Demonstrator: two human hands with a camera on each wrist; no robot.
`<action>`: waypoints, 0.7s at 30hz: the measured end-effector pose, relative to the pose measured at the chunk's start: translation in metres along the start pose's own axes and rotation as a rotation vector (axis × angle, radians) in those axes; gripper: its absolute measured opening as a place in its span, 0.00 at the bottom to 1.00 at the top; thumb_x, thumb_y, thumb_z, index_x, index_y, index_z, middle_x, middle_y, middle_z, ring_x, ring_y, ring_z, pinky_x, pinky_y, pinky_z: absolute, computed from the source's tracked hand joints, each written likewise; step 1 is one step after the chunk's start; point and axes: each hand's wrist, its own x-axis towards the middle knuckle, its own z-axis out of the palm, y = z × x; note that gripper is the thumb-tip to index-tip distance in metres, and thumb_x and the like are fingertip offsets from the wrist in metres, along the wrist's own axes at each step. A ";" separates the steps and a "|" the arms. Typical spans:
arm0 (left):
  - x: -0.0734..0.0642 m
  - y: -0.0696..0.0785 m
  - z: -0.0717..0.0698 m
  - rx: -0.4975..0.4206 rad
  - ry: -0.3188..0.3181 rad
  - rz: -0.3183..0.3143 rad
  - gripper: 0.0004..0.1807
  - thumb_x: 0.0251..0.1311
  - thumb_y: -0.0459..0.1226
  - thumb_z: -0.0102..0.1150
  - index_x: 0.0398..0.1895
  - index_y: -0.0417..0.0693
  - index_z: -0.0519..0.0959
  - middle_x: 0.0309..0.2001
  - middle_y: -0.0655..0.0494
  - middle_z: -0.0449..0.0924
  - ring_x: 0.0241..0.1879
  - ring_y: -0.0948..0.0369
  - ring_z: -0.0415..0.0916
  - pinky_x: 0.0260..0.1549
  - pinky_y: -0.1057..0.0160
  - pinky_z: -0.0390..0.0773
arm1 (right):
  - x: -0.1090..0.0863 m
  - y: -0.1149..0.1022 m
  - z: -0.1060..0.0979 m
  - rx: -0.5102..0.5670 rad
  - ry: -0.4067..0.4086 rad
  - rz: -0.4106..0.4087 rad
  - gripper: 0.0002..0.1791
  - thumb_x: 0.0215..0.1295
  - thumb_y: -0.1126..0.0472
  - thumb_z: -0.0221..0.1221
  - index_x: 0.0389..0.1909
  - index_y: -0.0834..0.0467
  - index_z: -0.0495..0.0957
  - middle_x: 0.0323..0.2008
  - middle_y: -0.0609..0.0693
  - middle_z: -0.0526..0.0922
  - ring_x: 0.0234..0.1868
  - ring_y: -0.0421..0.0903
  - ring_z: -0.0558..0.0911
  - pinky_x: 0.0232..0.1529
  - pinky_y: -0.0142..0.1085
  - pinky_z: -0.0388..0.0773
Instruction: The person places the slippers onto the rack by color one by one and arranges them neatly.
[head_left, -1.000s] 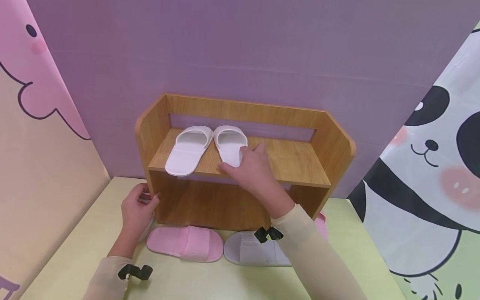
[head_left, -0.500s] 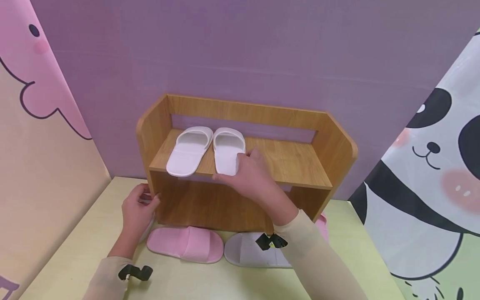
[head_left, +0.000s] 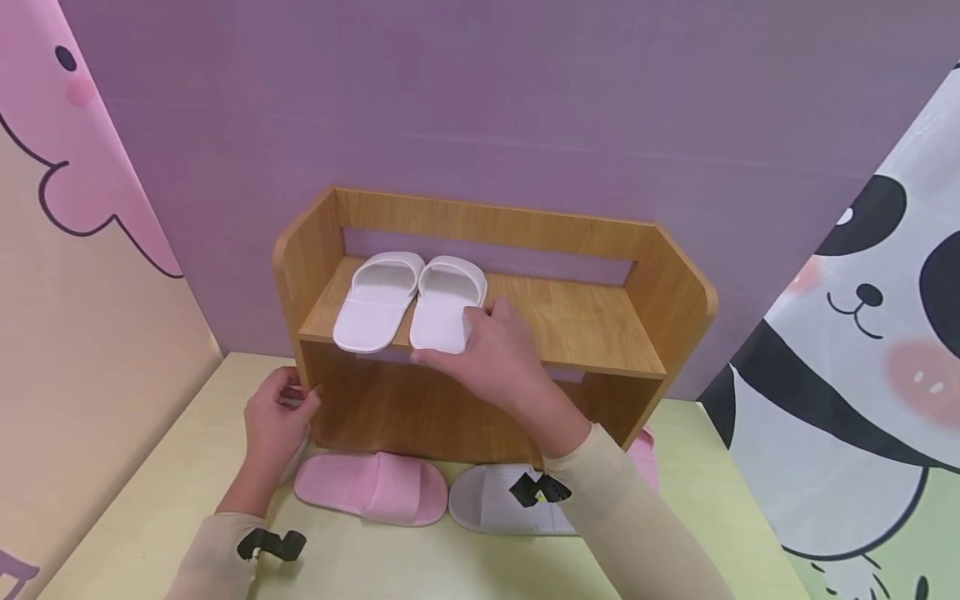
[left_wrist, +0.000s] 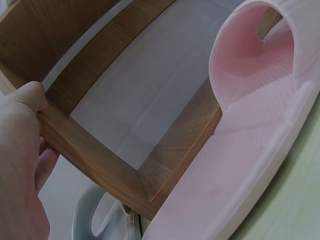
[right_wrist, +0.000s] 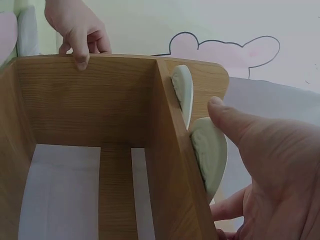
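Note:
A wooden two-tier shoe rack (head_left: 585,317) stands against the purple wall. On its upper shelf a pair of white slippers sits side by side, heels at the front edge. My right hand (head_left: 495,350) holds the right white slipper (head_left: 442,321), thumb at the heel and fingers along its right side. The left white slipper (head_left: 375,308) lies close beside it, untouched by a hand. My left hand (head_left: 273,417) grips the rack's left side panel near its front edge. In the left wrist view the thumb lies inside the panel (left_wrist: 95,155), other fingers outside.
In front of the rack lie a pink slipper (head_left: 367,489) and a grey slipper (head_left: 502,500), partly behind my right forearm. Another pink item (head_left: 643,454) shows at the rack's right. Something pale (head_left: 295,458) is half hidden by my left wrist. Patterned walls border both sides.
The right white slipper has come forward, then shifted left against its mate, turning straighter. My right hand moved left and slightly down with it. The left hand has kept its grip on the panel.

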 end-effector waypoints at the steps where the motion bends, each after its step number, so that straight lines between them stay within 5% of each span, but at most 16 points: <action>1: 0.000 0.000 0.000 0.002 -0.002 -0.001 0.12 0.69 0.30 0.70 0.53 0.40 0.84 0.45 0.45 0.88 0.41 0.52 0.85 0.38 0.81 0.77 | 0.000 0.000 0.001 -0.001 0.005 0.003 0.40 0.53 0.24 0.76 0.45 0.56 0.84 0.42 0.53 0.73 0.48 0.52 0.71 0.40 0.43 0.73; 21: 0.000 0.001 0.000 0.017 -0.009 0.001 0.13 0.69 0.30 0.70 0.54 0.40 0.83 0.45 0.45 0.87 0.42 0.54 0.84 0.38 0.81 0.77 | -0.007 0.002 0.009 0.007 0.088 -0.016 0.43 0.54 0.23 0.75 0.50 0.57 0.84 0.47 0.52 0.72 0.50 0.52 0.72 0.42 0.43 0.72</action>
